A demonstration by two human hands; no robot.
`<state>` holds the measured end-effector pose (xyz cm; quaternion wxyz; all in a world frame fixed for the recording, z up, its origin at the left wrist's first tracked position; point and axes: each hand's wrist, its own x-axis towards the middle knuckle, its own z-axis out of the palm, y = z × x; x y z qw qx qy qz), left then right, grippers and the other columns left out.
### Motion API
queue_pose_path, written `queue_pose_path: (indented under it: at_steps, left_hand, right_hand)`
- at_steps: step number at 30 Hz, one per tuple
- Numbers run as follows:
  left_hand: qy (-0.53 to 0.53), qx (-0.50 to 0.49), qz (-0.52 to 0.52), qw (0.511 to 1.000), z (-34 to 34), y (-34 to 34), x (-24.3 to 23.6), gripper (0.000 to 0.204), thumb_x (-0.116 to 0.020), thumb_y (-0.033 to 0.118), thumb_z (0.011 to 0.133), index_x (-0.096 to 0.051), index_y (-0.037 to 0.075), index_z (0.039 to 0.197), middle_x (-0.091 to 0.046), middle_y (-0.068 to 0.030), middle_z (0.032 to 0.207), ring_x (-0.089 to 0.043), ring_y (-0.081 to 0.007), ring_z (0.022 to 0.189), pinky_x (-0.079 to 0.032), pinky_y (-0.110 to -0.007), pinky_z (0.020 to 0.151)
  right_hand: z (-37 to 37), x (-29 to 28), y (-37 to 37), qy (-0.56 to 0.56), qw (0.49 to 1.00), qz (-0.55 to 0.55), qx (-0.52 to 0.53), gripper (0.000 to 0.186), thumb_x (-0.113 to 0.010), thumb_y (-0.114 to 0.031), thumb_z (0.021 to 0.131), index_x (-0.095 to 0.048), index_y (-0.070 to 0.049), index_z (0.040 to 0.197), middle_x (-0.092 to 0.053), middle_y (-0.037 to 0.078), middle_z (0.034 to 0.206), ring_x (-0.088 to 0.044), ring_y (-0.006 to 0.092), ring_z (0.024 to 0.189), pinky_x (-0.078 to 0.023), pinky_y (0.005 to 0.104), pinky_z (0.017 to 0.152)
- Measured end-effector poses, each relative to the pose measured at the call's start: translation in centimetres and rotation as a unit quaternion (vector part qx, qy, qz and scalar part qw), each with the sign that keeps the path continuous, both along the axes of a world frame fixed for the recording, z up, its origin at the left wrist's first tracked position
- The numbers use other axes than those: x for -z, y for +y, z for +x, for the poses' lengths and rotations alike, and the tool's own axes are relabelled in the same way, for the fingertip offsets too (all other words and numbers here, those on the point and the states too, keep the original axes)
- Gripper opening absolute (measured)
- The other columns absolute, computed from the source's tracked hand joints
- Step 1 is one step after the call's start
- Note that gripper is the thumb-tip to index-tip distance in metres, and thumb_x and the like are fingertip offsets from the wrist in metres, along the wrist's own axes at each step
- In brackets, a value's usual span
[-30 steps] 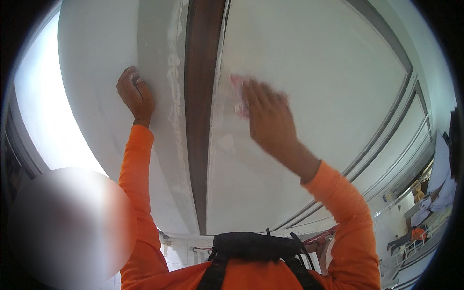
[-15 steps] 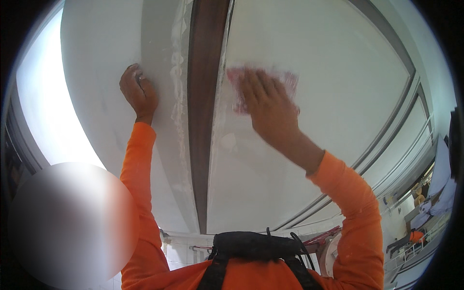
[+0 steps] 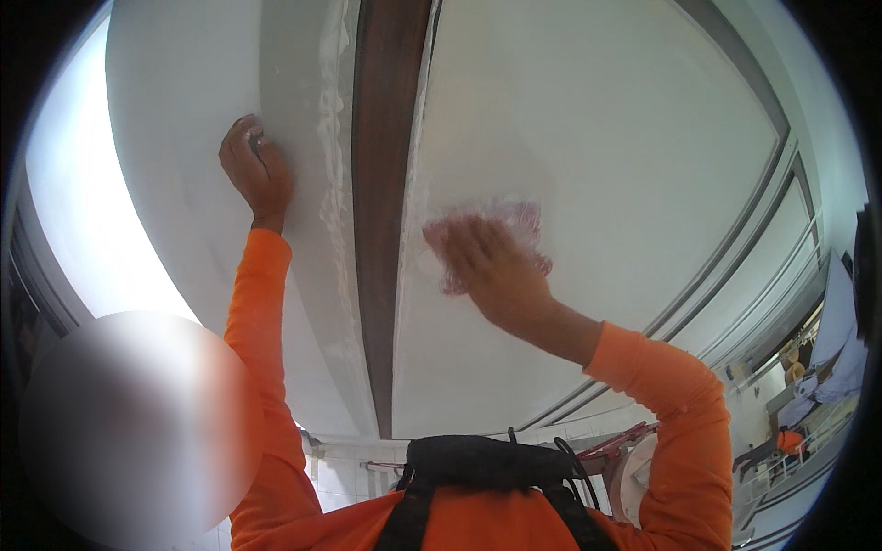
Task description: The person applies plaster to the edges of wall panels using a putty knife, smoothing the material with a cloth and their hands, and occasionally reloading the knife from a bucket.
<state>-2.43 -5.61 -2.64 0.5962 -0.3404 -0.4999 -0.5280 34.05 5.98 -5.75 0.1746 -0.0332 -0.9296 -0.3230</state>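
My right hand [image 3: 501,271] lies spread over a reddish sheet [image 3: 524,220] that looks like sandpaper, and presses it to a white panel [image 3: 588,119]. Motion blurs its fingers and the sheet's edges. Farther left, my left hand [image 3: 259,174] is raised against a greyish-white wall surface [image 3: 184,110] with its fingers curled. A dark spot shows between thumb and fingers; I cannot make out whether it is a thing or a shadow. Between the hands runs a dark brown wooden strip [image 3: 381,184], with rough white filler [image 3: 333,119] along the wall on its left.
Bright light [image 3: 73,184] comes in at the far left. Grey grooved mouldings [image 3: 735,248] border the panel on the right. At the lower right a person in orange [image 3: 788,442] is beside white rails. A black strapped pack [image 3: 487,461] sits across my chest.
My right hand has slid the reddish sheet down and slightly left over the panel. The left hand keeps its curled pose at nearly the same spot.
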Motion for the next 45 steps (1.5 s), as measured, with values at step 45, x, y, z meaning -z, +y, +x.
queue_pose_path:
  at_steps: [45]
  left_hand:
    - [0.005,-0.003,-0.012,1.0,0.1,0.1,0.0,0.03,-0.046,0.011,0.091,-0.055,0.004,0.119,-0.058,-0.0133,0.126,-0.048,-0.0327,0.119,-0.034,-0.045,0.107]
  right_hand:
    - [-2.7,-11.1,2.9,0.265,0.951,0.157,-0.014,0.055,-0.055,-0.016,0.091,-0.046,0.0,0.143,-0.046,0.015,0.149,-0.044,0.0305,0.138,-0.031,0.0523,0.115]
